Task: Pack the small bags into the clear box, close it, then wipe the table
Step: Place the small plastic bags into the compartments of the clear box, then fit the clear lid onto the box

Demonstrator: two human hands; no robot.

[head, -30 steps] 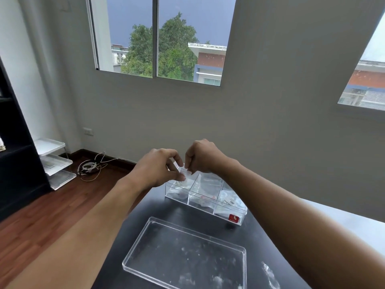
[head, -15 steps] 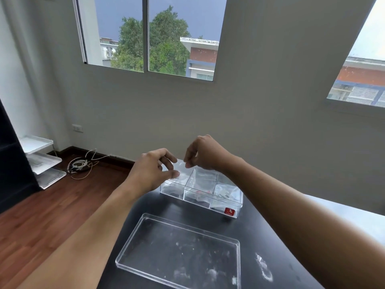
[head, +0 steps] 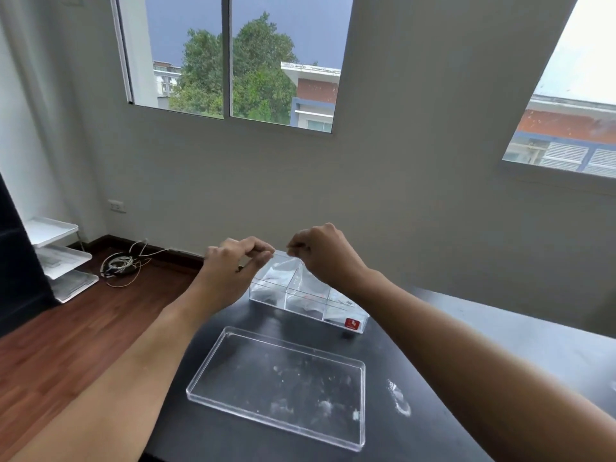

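A clear box (head: 270,295) with three compartments and a red sticker stands on the black table (head: 500,335). Small bags lie in its compartments. Both hands hover over its left end. My left hand (head: 233,261) and my right hand (head: 320,251) each pinch a top corner of one small clear bag (head: 283,266), stretched between them above the left compartment. The box's clear lid (head: 280,385) lies flat on the table nearer to me.
White smears (head: 398,396) mark the table right of the lid. The table's left edge drops to a wooden floor with a coil of cables (head: 120,265) and a white tray rack (head: 56,255). A wall with windows is behind the table.
My hands have drawn apart, stretching the small bag wider between them. The view has shifted slightly.
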